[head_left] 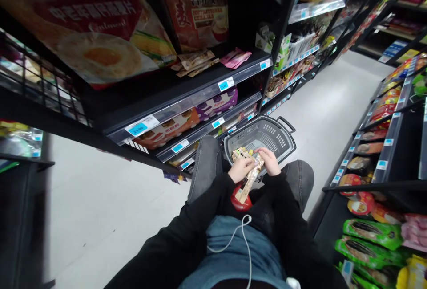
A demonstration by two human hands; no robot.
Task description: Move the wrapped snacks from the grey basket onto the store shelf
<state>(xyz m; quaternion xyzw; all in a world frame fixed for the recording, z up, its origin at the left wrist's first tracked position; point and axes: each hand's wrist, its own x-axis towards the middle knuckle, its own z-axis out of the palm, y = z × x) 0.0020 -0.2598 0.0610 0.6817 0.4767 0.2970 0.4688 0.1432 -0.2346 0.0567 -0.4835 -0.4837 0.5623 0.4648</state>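
Glossy pale floor [100, 200], slatted grey plastic basket [280, 146], slim beige packets [248, 184].

From here I see a big oatmeal bag [100, 26] up on the dark shelf [133, 97], with a brown and red cereal bag [200, 13] to its right. On the shelf below, an orange pack [170, 126] sits next to a purple pack [218, 103]. Blue and white price tags [142, 126] line the shelf fronts. Across the shiny white floor [333, 88], green bags [372, 233] lie in a row, near red tubs [360, 203], a pink bag [415, 231] and a yellow bag [415, 271].
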